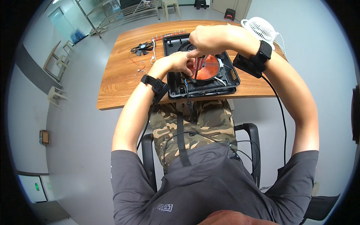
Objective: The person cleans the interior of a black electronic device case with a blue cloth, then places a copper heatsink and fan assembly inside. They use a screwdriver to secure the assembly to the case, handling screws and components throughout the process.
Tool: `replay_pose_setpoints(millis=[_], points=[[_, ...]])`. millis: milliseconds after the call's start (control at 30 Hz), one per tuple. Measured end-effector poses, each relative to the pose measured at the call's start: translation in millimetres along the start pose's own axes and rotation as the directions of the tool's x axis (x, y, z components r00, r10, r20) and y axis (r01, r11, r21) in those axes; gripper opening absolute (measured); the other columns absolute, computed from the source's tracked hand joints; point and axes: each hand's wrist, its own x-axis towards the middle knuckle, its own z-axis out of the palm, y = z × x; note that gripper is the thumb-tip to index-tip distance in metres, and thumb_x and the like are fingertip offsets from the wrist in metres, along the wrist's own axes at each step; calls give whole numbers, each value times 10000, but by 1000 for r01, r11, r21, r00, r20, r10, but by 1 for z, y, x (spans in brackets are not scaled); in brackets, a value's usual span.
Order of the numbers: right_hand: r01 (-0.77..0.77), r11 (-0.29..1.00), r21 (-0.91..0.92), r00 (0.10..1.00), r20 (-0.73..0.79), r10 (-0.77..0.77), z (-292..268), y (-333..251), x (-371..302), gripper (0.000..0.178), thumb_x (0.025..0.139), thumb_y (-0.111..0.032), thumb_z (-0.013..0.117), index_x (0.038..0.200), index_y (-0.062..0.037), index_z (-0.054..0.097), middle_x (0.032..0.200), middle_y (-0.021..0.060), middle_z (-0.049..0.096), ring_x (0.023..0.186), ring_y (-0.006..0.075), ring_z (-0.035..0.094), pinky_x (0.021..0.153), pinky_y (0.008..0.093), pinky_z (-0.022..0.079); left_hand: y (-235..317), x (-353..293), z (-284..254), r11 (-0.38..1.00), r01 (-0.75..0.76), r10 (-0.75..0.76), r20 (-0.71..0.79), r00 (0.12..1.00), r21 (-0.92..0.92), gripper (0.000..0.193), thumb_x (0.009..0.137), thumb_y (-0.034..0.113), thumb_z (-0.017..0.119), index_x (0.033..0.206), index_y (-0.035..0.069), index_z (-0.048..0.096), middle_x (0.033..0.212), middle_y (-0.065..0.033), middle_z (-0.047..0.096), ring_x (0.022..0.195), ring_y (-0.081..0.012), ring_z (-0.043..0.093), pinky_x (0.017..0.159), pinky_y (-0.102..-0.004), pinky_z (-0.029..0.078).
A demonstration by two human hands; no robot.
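An opened black appliance housing [173, 80], like an induction cooker's, lies on the table in front of me. Inside it sits a round copper-coloured coil [211, 71]. My right hand [205, 39] is closed around a screwdriver [199, 63] with a red-and-white striped handle. The shaft points down at the near-left edge of the coil; its tip is too small to make out. My left hand [179, 62] grips the coil's left rim, thumb toward me, some fingers hidden. Blue and white wires lie near the coil.
Left of the housing are a small black fan [142, 48], a white cable [153, 56] and several tiny parts on the wooden table [120, 71]. A red strip [168, 35] lies at the far side. A white fan [260, 29] stands far right. Black cables trail from my wrist straps.
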Motion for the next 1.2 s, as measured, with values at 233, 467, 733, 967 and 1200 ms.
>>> replay_pose_setpoints(millis=[233,467,733,967,1200], points=[[63,998,19,994,-85,-61,2,14,-11,507,946,-425,656,853,73,668,734,250,686,733,411,692,681,476,564,-15,8,0,992,-123,125,-38,991,36,431,716,271,903,1036,47,723,881,-98,707,890,-276,675,824,-399,526],[-19,981,193,986,164,-13,-20,1,-15,450,868,-349,768,1120,14,676,935,176,744,814,302,738,653,383,606,-23,2,7,995,-96,96,-55,994,-10,436,663,238,920,980,63,676,883,-99,693,892,-309,666,805,-425,515],[5,996,87,1000,-6,-5,4,19,0,629,985,-491,584,724,72,689,650,242,664,672,386,695,668,466,571,3,-1,-3,999,-26,27,-39,999,19,425,663,233,921,988,83,691,887,-74,713,908,-284,683,815,-394,537],[172,981,92,985,-14,-171,-11,15,-15,410,921,-340,675,1099,29,686,933,190,757,907,322,747,791,409,603,-9,-3,0,992,-102,96,-73,993,-72,385,675,211,913,973,72,713,883,-81,705,884,-286,671,811,-400,528],[96,994,44,994,37,-98,-9,3,-16,468,967,-393,635,914,66,706,781,243,702,758,377,712,702,449,573,3,0,0,996,-85,82,-114,990,-22,430,664,236,925,986,67,695,966,-95,728,990,-322,690,885,-416,543]])
